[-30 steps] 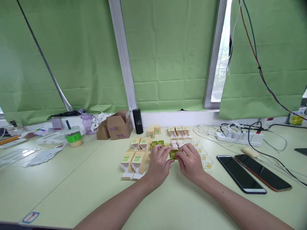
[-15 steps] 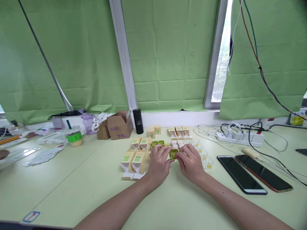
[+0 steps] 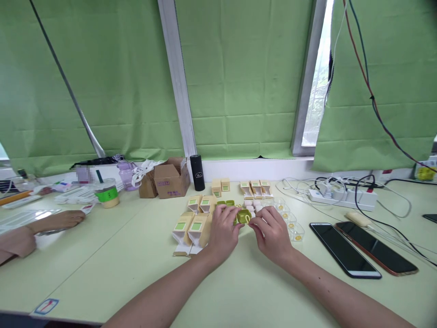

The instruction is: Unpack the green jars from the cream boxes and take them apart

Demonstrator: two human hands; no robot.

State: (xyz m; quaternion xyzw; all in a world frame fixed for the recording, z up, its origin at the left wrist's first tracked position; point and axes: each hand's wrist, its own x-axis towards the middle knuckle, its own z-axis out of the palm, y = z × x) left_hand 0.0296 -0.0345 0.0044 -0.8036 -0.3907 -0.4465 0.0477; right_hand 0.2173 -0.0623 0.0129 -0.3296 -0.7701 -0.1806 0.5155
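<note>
My left hand (image 3: 223,230) and my right hand (image 3: 273,232) meet over the pale green table (image 3: 112,269), both pinching a small olive-green case (image 3: 243,216) between their fingertips. The case is held just above the table surface. Left of my hands lie several small tan cartons (image 3: 191,225) with green labels, some with their flaps open. More green cases (image 3: 225,203) sit just behind my left hand. To the right of my right hand stands a row of clear plastic trays (image 3: 290,223) with small yellow pieces inside.
Another person's hand (image 3: 58,221) rests on the table at far left. Two phones (image 3: 362,248) lie at right, with a power strip (image 3: 344,197) and cables behind. A brown cardboard box (image 3: 170,178), a black cylinder (image 3: 197,172) and a cup (image 3: 106,193) stand near the window.
My hands have turned the green case slightly upward and toward the left. Another person's hand has come into view at the far left edge of the table.
</note>
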